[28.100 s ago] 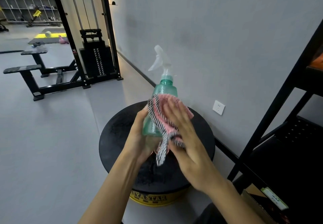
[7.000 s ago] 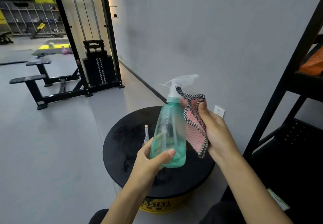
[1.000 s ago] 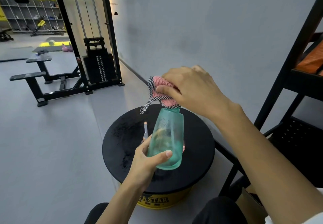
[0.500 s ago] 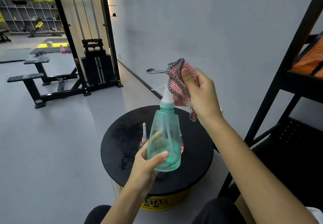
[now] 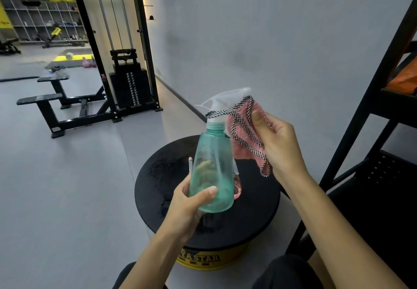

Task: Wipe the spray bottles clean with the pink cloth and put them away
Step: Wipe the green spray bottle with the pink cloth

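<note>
**What the view keeps out of sight**

A pink spray bottle (image 5: pixel 237 185) stands on the black round stool (image 5: pixel 158 189), almost wholly hidden behind the green spray bottle (image 5: pixel 213 171); only a pink sliver and a thin tube show. The left hand (image 5: pixel 187 207) covers the green bottle's lower left side, its fingers seen only dimly through the plastic. The right hand (image 5: pixel 278 142) hides part of the pink cloth (image 5: pixel 242 139). The black shelving rack (image 5: pixel 370 112) is cut off by the right edge. The stool's yellow label (image 5: pixel 199 258) is partly covered. The far cubby shelves (image 5: pixel 45 21) are too small to tell their contents.
</note>
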`<state>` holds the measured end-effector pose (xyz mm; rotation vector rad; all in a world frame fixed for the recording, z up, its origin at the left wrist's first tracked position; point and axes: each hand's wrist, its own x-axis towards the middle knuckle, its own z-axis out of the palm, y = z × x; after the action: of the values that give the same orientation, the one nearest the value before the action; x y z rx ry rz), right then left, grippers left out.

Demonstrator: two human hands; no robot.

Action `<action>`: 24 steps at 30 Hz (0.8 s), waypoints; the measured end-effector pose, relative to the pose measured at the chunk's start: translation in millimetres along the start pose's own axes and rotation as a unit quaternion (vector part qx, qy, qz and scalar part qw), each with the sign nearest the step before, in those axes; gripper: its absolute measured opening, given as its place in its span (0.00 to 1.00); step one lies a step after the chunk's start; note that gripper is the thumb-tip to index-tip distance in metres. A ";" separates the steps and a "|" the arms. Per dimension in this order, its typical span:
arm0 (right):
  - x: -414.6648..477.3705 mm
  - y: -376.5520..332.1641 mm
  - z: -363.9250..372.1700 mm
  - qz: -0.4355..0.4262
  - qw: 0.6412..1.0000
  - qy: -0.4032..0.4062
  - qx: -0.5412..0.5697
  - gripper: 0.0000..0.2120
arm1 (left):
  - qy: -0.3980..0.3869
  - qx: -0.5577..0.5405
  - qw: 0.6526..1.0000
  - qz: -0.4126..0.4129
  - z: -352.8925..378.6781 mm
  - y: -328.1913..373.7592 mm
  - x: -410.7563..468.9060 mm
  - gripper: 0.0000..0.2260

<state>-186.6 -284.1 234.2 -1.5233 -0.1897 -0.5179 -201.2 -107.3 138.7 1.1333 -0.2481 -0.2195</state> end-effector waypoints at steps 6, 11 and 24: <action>6.7 -5.9 13.7 -0.003 1.000 0.016 0.026 0.15 | 0.002 0.011 1.000 0.009 6.6 -4.5 -2.0 0.33; 1.1 2.7 16.2 -0.010 1.000 0.002 -0.027 0.22 | 0.005 -0.009 1.000 0.025 4.6 -2.7 -1.4 0.34; 7.7 -7.3 27.8 -0.034 0.998 0.043 -0.007 0.37 | -0.004 0.024 0.999 0.035 7.8 -1.1 -3.7 0.34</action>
<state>-177.5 -258.2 245.7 -1.5092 -0.1717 -0.6389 -207.1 -113.4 140.5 1.1686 -0.3011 -0.1562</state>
